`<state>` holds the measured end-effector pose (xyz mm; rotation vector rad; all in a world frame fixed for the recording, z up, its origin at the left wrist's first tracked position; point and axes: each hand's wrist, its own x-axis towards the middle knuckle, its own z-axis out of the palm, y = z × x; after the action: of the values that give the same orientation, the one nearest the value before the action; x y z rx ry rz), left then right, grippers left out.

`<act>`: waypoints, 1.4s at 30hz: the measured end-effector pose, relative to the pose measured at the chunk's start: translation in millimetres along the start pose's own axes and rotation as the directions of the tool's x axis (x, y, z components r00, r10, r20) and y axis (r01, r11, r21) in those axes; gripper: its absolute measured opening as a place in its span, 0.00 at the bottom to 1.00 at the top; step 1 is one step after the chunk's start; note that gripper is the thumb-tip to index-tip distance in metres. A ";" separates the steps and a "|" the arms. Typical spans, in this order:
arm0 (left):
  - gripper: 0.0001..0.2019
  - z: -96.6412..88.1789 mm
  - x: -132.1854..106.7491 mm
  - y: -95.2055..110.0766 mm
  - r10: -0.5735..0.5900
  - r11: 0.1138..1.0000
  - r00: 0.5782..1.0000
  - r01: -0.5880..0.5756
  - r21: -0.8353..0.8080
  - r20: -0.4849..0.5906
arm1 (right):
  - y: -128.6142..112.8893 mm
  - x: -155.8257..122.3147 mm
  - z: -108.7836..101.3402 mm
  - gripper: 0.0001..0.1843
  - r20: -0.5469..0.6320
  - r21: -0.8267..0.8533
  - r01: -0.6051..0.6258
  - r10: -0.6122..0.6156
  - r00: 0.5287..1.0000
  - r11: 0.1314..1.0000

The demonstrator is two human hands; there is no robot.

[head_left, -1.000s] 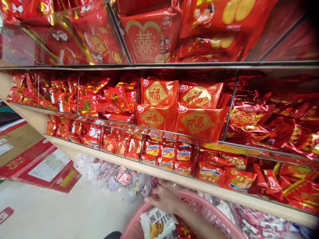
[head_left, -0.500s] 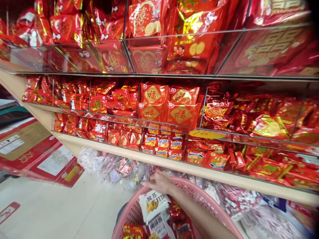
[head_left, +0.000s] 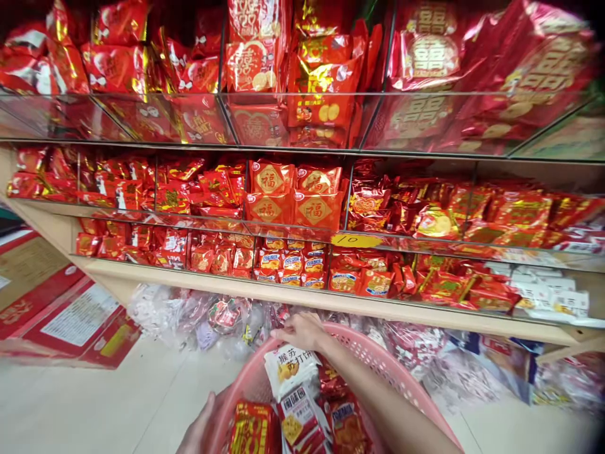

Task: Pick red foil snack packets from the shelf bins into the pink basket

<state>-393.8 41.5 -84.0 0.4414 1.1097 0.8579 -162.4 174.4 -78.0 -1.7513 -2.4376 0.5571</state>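
A pink plastic basket with a perforated wall stands low in front of me. My right hand reaches across it and is closed over its far rim. At the near left edge, my left hand is against the basket's side, its fingers partly hidden. Inside lie a white snack packet with black lettering, a white-and-red packet below it, a red-and-gold packet on the left and a red packet on the right.
Shelves of red snack packets run across behind clear fronts, with a yellow price tag marked 10. Plastic-wrapped bags lie under the bottom shelf board. Red cartons stand on the tiled floor at left.
My left hand has come into view at the basket's left side. The right hand stays on the far rim. The view has shifted right, showing more of the shelves' right end.
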 end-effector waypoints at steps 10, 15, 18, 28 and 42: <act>0.28 2.0 -16.4 -10.2 0.172 0.964 0.958 -0.116 0.238 -0.228 | -5.9 -16.6 -6.6 0.38 0.004 -0.003 -0.009 0.009 1.000 1.000; 0.30 6.7 -34.0 -8.9 0.207 0.956 0.948 -0.143 0.257 -0.242 | -17.8 -21.3 -7.5 0.36 -0.027 0.055 0.005 -0.004 1.000 0.998; 0.30 6.4 -35.7 -9.5 0.243 0.940 0.946 -0.175 0.292 -0.215 | -21.6 -29.0 -17.7 0.35 -0.077 0.111 0.023 -0.015 0.997 0.994; 0.26 28.2 -42.5 0.5 0.343 0.886 0.930 -0.274 0.373 -0.133 | 81.4 -204.8 -48.4 0.27 -0.552 0.326 0.069 0.131 0.823 0.943; 0.28 25.2 -33.7 13.7 0.304 0.877 0.940 -0.213 0.430 -0.155 | 71.2 -278.6 38.1 0.36 -0.025 0.996 0.075 0.624 0.781 -0.055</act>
<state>-382.1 25.9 -44.2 0.8780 1.4660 0.9245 -14.6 -74.3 -99.3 -1.2883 -0.5812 1.2464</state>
